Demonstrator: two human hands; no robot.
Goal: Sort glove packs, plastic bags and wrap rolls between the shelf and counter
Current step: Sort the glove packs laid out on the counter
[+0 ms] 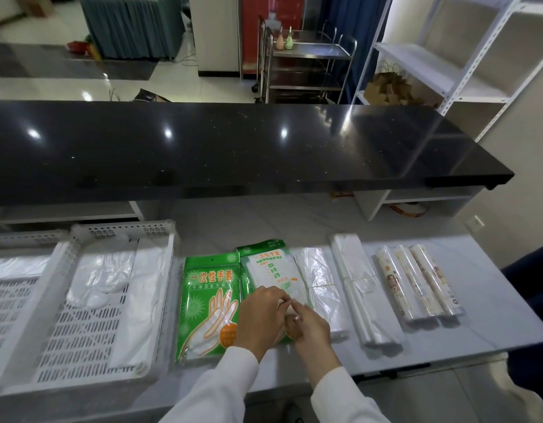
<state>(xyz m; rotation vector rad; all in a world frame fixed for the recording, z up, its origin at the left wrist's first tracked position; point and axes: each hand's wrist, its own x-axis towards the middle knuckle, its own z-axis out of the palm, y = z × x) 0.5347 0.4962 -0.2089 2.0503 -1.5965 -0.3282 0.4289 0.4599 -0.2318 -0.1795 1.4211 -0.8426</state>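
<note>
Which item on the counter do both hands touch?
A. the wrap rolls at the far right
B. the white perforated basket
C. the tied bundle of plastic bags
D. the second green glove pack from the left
D: the left hand and right hand meet on the second green glove pack.

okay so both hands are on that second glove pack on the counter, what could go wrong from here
1. The second glove pack overlaps the first glove pack and a plastic bag bundle; lifting it may drag either out of line.
2. Both hands, left and right, pinch only its near end, so the slick pack may sag or slip.
</note>
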